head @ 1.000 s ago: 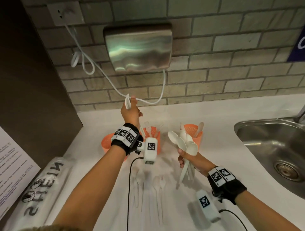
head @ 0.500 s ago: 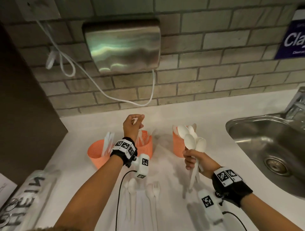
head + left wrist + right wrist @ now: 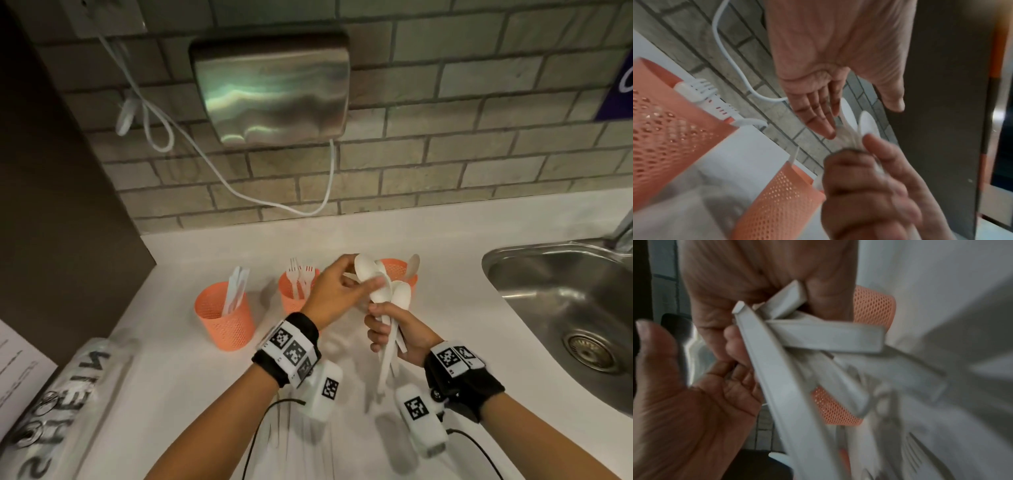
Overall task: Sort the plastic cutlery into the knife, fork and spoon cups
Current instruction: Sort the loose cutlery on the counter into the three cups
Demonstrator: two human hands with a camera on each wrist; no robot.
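Three orange mesh cups stand in a row on the white counter: the knife cup (image 3: 224, 317) on the left, the fork cup (image 3: 298, 291) in the middle, and the spoon cup (image 3: 399, 274) on the right with a spoon in it. My right hand (image 3: 380, 325) grips a bundle of white spoons (image 3: 400, 294) by the handles, bowls up, in front of the spoon cup. My left hand (image 3: 363, 272) reaches across to the bowls. In the left wrist view its fingers (image 3: 818, 116) are straight and touch the spoons (image 3: 867, 123), with the thumb held apart. The crossed handles (image 3: 818, 337) fill the right wrist view.
A steel sink (image 3: 496, 274) is set into the counter at the right. On the brick wall behind the cups hang a metal hand dryer (image 3: 274, 89) and a white cable (image 3: 212, 164). A rolled clear bag (image 3: 68, 394) lies at the left, beside a dark panel (image 3: 51, 205).
My left hand came down from near the wall, passed over the fork cup with a white piece, and now reaches right to the spoons. My right hand has kept its bundle.
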